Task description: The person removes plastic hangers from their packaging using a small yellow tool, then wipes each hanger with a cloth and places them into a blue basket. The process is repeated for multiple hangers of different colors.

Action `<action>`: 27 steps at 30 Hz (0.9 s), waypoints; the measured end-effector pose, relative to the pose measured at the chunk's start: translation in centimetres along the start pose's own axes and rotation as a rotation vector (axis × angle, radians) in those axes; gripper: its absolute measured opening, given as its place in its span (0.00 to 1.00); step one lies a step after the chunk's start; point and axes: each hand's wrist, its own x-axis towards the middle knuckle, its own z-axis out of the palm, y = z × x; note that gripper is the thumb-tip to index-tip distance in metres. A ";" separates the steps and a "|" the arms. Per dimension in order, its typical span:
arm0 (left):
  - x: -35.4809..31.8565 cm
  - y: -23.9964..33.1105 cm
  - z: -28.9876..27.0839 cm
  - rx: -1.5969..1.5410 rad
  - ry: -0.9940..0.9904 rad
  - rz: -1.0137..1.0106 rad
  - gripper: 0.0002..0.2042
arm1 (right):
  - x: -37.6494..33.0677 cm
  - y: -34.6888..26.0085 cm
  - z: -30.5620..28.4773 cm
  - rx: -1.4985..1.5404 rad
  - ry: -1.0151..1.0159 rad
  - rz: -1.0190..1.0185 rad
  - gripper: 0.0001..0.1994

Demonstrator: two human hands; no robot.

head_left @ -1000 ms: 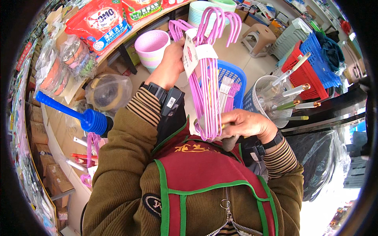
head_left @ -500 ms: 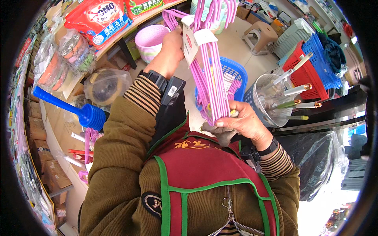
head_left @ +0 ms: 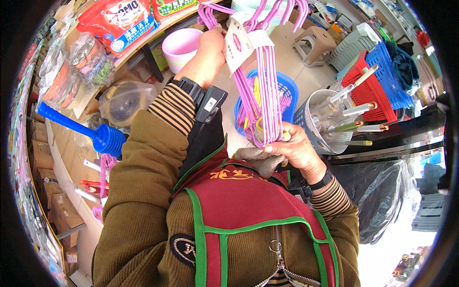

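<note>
Tiled floor (head_left: 292,60) is left open between the shelf (head_left: 155,36) edge and the stool (head_left: 317,38); pink hangers (head_left: 268,91) are held above it, in front of the chest.
Room below is taken up by the blue basket (head_left: 290,92), with the bin (head_left: 313,125) at right and tubs (head_left: 180,45) beside the left wrist. The hangers are pointed hooks-outward, long axis running away from the body; their hook end is clasped by the left hand (head_left: 210,51), their bottom bars by the right hand (head_left: 299,149).

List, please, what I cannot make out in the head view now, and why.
All in the head view:
Hangers: exact count unclear, as they overlap.
Left hand: fingertips hidden behind the card.
Blue basket: contents partly hidden behind the hangers.
Green tubs: cut off by the top edge.
</note>
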 end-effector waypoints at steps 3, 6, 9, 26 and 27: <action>0.0 -0.1 -0.6 0.029 0.107 -0.008 0.16 | -0.2 0.6 -0.1 0.077 0.075 -0.085 0.13; -0.2 -1.1 -1.3 0.049 0.102 -0.084 0.17 | -0.4 0.4 -0.4 -0.093 0.108 -0.216 0.06; -0.7 -2.7 -1.6 0.038 0.097 -0.158 0.17 | -0.4 -0.3 -0.7 -0.326 0.163 -0.316 0.05; -1.7 -5.5 -6.1 0.597 -0.272 0.377 0.19 | 2.9 -0.5 0.9 -0.422 0.502 -0.616 0.43; -2.6 -5.7 -5.2 0.493 -0.273 0.263 0.19 | 3.5 -0.6 1.2 -0.524 0.564 -0.662 0.41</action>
